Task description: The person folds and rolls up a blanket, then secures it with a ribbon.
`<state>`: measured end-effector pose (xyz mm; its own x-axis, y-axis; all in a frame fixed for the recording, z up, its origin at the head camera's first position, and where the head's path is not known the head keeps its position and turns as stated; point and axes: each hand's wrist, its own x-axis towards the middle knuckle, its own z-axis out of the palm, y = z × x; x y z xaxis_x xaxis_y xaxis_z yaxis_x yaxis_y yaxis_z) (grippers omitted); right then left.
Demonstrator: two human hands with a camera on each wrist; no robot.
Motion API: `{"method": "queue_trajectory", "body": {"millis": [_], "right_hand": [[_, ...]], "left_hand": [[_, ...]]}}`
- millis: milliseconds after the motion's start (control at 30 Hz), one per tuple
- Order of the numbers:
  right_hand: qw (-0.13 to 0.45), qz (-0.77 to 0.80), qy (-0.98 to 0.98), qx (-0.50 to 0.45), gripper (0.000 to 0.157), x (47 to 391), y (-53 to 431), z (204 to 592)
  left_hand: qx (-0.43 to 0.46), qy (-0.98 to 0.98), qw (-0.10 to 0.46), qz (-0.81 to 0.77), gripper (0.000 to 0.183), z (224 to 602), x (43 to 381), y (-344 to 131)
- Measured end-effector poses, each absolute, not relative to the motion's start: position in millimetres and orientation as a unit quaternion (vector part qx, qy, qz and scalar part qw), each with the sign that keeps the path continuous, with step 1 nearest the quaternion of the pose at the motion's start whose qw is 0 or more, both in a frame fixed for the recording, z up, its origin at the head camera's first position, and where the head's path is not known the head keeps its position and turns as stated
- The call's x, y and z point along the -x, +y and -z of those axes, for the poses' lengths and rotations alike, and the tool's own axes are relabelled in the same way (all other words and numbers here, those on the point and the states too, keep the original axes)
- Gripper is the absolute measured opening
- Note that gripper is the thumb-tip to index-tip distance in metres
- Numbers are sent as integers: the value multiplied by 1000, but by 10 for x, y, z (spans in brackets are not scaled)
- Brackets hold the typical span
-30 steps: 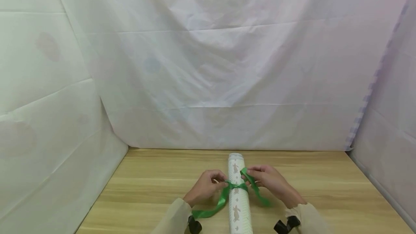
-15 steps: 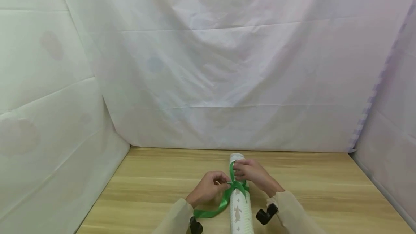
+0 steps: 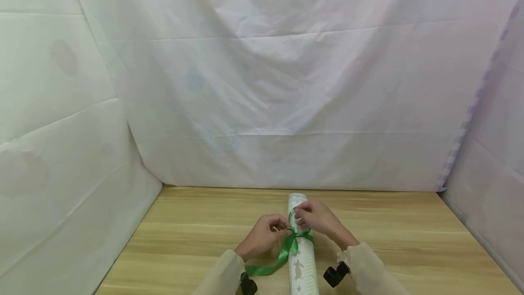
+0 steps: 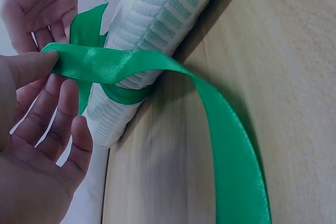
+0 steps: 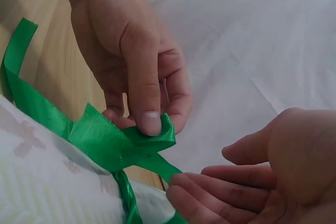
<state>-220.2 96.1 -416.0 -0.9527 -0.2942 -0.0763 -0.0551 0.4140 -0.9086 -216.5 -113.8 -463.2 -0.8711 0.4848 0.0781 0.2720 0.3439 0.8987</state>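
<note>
A roll of white cloth (image 3: 302, 265) with brown rabbit prints lies lengthwise on the wooden table. Green satin ribbon (image 4: 126, 94) goes round its middle, and one long tail trails onto the table at the left. My left hand (image 3: 262, 236) is at the roll's left side, pinching a folded loop of the ribbon (image 5: 152, 139) between thumb and fingers. Over the roll, beyond the crossing, is my right hand (image 3: 319, 220). Its fingers (image 5: 210, 195) are loosely bent against a ribbon strand, with the thumb standing apart from them. Those fingertips partly hide where that strand runs.
The wooden table (image 3: 196, 222) extends to both sides of the roll. White cloth sheets (image 3: 262, 104) hang at the back and along both sides. A black wrist camera (image 3: 335, 274) sits at each cuff.
My right hand has moved from the roll's right side up over it, bringing its ribbon tail across toward the left hand. The thumb has parted from the fingers. My left hand has barely moved.
</note>
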Motion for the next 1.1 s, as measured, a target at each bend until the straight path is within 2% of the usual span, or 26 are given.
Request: {"method": "queue_trajectory", "body": {"millis": [133,300,600,767,967,1100], "right_hand": [[80,521,839,136,28,2148,1073,4165],[69,517,838,161,28,2089,1180,4217],[38,474,858,192,23,1987,1084,4353],[17,475,857,198,14,1969,1021,4404],[8,475,860,185,4,1969,962,4441],[5,472,863,179,3,1966,952,4430]], "left_hand": [[-234,812,101,-525,6,4622,2162,-1125],[-235,811,99,-526,6,4621,2163,-1117],[-231,814,88,-526,5,4612,2170,-1070],[-236,811,88,-529,7,4601,2179,-1056],[-230,809,122,-526,7,4544,2235,-1144],[-219,819,96,-521,13,4497,2333,-1157]]}}
